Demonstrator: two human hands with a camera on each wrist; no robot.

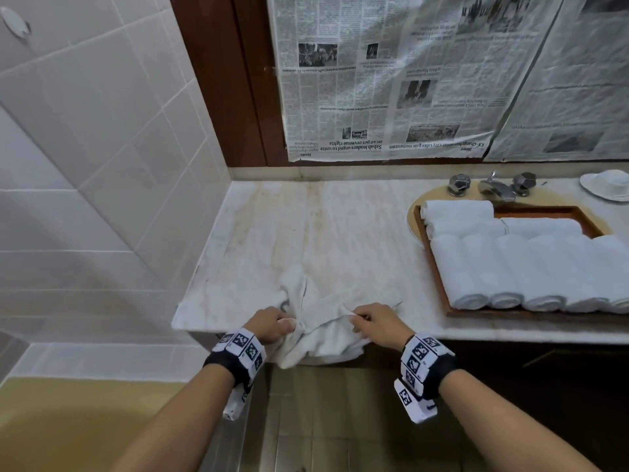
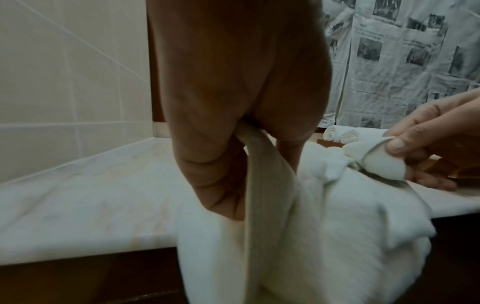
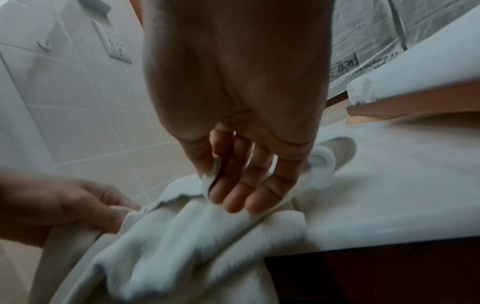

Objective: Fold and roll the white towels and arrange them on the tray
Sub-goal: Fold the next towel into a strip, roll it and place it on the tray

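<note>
So at 9 o'clock a white tiled wall [image 1: 85,165] is seen, with the marble table [image 1: 340,226] butted up against it. Down at the near edge, around 6 o'clock, a crumpled white towel [image 1: 323,321] is bunched up, partly draped over the table's front edge. Its left side is held by the left hand [image 1: 272,323]: the grip is closed, with a strip of cloth pulled through the curled fingers [image 2: 207,174], which is pretty clear from the left wrist view. A bit further right, a corner of the same towel is pinched by the right hand [image 1: 377,323] between thumb and forefinger; the other fingers [image 3: 249,185] are left fairly straight over the fabric, so that grip is narrow and only on the corner. Marker-printed wristbands [image 1: 243,349] are worn on both wrists.

Over at 3 o'clock a wooden tray [image 1: 439,267] is sat on the table, well apart from the loose towel. Rolled towels [image 1: 503,267] are lined up side by side along its near part, with a few more laid crosswise behind them. Behind the tray, at 2 o'clock, a metal tap [image 1: 493,187] is visible, and newspaper sheets [image 1: 391,80] are stuck over the wall at 12 o'clock.
</note>
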